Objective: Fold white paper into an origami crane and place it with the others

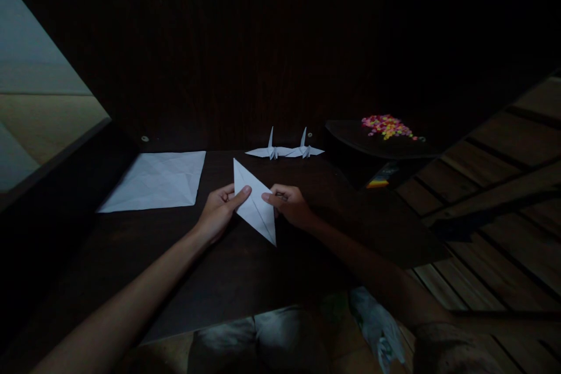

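A folded white sheet of paper, shaped like a slanted diamond with a crease down its length, is held above the dark desk. My left hand grips its left edge, thumb on top and fingers behind. On the opposite edge my right hand pinches it the same way, thumb on the front face. The fingers behind the paper are partly hidden. Beyond it, two white origami cranes stand side by side near the back panel. To the left lies a creased, flat white sheet.
A small dark corner shelf at the right bears a pile of pink, red and yellow pieces. A dark raised side bounds the desk on the left. Below right are a plastic bag and wooden slats.
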`<state>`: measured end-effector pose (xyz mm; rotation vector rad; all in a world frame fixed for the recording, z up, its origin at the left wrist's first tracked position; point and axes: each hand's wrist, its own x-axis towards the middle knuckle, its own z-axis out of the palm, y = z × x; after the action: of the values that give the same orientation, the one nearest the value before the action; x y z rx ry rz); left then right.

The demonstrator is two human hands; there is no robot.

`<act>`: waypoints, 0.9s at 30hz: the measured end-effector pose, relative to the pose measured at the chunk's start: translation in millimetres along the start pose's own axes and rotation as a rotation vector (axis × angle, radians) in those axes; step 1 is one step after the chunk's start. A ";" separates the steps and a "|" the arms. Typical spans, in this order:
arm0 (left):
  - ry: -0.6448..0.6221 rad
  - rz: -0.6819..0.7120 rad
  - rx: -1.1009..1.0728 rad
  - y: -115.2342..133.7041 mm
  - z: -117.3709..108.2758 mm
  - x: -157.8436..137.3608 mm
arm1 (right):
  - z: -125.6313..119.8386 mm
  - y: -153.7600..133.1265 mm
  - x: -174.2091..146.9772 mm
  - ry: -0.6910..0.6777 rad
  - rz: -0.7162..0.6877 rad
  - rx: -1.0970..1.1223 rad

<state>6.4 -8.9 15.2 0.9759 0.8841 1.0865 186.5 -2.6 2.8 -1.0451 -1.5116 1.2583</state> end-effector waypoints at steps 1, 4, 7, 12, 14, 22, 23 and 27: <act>-0.020 -0.026 0.009 0.4 0.4 -0.6 | -0.2 -0.6 0.6 0.027 -0.004 0.014; -0.060 -0.079 0.044 0.2 -0.4 -1.6 | -0.9 -1.5 2.2 0.065 0.008 0.034; -0.057 -0.097 0.080 -1.9 -3.6 -1.0 | -0.9 -0.5 3.5 0.056 0.046 0.030; -0.159 -0.168 0.160 -4.6 -7.6 -0.7 | 0.5 5.5 4.8 0.049 0.045 0.023; -0.211 -0.170 0.195 -4.2 -7.6 -1.7 | 0.9 7.7 4.5 0.049 0.023 0.027; -0.193 -0.130 0.252 0.7 -2.2 -4.7 | 0.2 6.9 3.2 0.067 -0.010 0.006; -0.171 -0.115 0.254 0.6 -1.8 -4.4 | -0.1 6.0 3.0 0.054 -0.008 0.006; -0.041 -0.018 0.252 -1.2 -3.4 -1.8 | -0.6 1.8 0.8 -0.031 -0.002 -0.015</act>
<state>3.2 -10.2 13.2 1.1917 1.0110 0.9511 187.0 -1.5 1.2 -1.0382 -1.5477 1.2692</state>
